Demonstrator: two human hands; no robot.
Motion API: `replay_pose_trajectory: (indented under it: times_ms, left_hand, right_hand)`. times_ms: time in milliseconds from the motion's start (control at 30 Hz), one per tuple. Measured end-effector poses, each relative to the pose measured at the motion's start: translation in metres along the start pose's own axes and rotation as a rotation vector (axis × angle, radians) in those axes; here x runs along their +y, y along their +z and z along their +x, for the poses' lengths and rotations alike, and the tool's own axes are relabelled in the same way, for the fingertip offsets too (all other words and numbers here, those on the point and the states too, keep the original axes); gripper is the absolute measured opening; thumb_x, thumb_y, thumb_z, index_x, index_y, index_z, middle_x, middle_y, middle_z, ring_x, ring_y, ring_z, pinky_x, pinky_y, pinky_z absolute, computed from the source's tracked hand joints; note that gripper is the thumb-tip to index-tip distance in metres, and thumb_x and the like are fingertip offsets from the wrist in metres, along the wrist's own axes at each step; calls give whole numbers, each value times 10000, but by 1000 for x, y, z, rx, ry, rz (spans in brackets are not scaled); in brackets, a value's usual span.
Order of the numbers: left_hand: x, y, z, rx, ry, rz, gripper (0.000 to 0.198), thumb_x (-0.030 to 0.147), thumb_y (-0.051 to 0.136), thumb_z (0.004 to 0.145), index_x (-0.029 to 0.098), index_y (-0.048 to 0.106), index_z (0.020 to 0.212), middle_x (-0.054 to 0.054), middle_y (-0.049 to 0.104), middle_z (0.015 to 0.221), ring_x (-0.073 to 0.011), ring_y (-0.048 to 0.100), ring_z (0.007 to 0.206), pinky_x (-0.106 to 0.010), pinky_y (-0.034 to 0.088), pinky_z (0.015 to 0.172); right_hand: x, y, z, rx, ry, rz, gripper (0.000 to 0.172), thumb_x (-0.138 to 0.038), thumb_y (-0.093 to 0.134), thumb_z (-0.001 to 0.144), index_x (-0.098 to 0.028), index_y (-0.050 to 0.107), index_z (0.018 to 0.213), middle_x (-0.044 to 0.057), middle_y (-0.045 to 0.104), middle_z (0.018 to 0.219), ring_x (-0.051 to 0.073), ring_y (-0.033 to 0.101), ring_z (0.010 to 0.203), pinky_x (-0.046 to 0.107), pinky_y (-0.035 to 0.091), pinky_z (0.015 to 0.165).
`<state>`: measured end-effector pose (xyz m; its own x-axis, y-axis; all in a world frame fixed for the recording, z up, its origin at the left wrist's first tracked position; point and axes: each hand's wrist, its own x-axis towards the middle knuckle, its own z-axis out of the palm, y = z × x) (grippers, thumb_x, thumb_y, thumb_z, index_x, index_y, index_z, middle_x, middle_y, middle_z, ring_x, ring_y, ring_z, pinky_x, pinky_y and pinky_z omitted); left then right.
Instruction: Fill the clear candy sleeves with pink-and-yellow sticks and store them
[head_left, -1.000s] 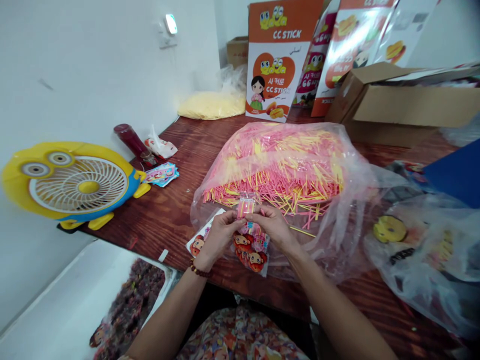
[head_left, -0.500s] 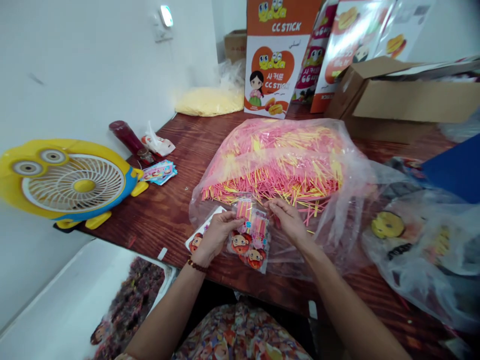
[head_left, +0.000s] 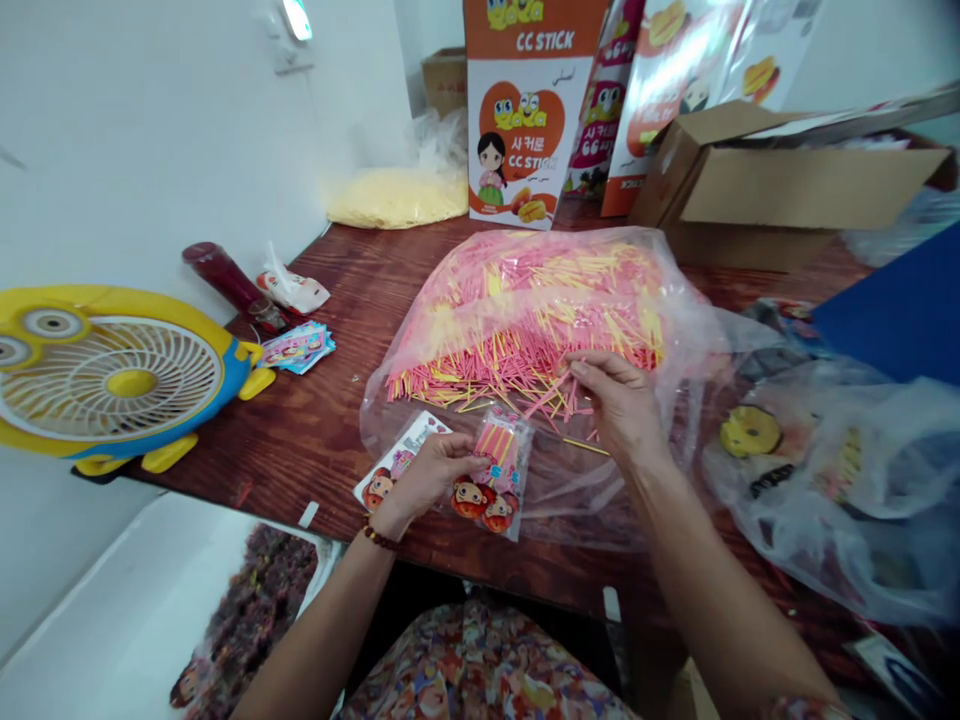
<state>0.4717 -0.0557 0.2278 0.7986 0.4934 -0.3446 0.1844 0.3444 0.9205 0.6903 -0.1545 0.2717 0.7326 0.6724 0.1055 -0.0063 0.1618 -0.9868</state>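
My left hand [head_left: 433, 468] pinches the edge of a clear printed packet [head_left: 491, 480] with cartoon red-haired figures and several pink and yellow sticks inside. It looks like two packets overlapping. Under the left wrist lies a stack of white printed cards or packets [head_left: 381, 478], partly hidden by the hand. My right hand [head_left: 626, 405] is at the front edge of a heap of thin pink and yellow sticks [head_left: 517, 345]. Its thumb and fingertips are closed together against the sticks; what is between them cannot be made out. The heap lies in a large clear plastic bag [head_left: 555, 505], open toward me.
On the left stand a yellow minion-shaped fan [head_left: 131, 385], a dark red bottle [head_left: 229, 280], a tissue pack [head_left: 292, 290] and small blue packets [head_left: 300, 347]. Behind are a CC Stick carton [head_left: 517, 130], a bag of yellow material [head_left: 397, 198] and an open cardboard box [head_left: 795, 195]. Plastic bags [head_left: 840, 480] lie right.
My right hand has moved away from the packets, up and right to the sticks. My left hand keeps hold of the packets, now overlapping more closely. The whole view has shifted slightly.
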Motion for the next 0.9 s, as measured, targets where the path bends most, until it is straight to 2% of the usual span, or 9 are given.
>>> replay_pose_trajectory:
  times_ms: [200, 433, 700, 900]
  left_hand:
    - [9, 6, -5, -27, -40, -19, 337, 421, 872, 558, 148, 722, 689, 2, 688, 618, -125, 592, 553, -238, 464, 577]
    - [11, 4, -8, -42, -27, -8, 318, 421, 863, 564, 154, 722, 663, 1, 691, 631, -126, 582, 560, -231, 451, 563]
    - [4, 4, -4, -64, -22, 14, 299, 399, 842, 597, 143, 702, 666, 9, 664, 616, -111, 552, 557, -226, 428, 574]
    - [2, 4, -3, -67, -33, 23, 281, 374, 825, 624, 138, 675, 649, 18, 634, 594, -90, 512, 534, -203, 374, 533]
  right_hand:
    - [-1, 14, -1, 19, -76, -21, 149, -325, 741, 714, -228, 732, 827, -2, 698, 719, 142, 602, 635, 282, 460, 596]
    - [1, 14, -4, 69, -117, -83, 154, -339, 723, 733, -223, 724, 834, 4, 699, 745, 137, 588, 622, 284, 468, 600]
    - [5, 30, -13, -66, -36, -75, 149, -341, 731, 724, -229, 733, 823, 6, 719, 750, 148, 617, 648, 299, 501, 643]
    - [14, 36, -17, 57, -1, 53, 139, -312, 744, 709, -222, 727, 814, 4, 723, 768, 143, 628, 657, 296, 529, 666]
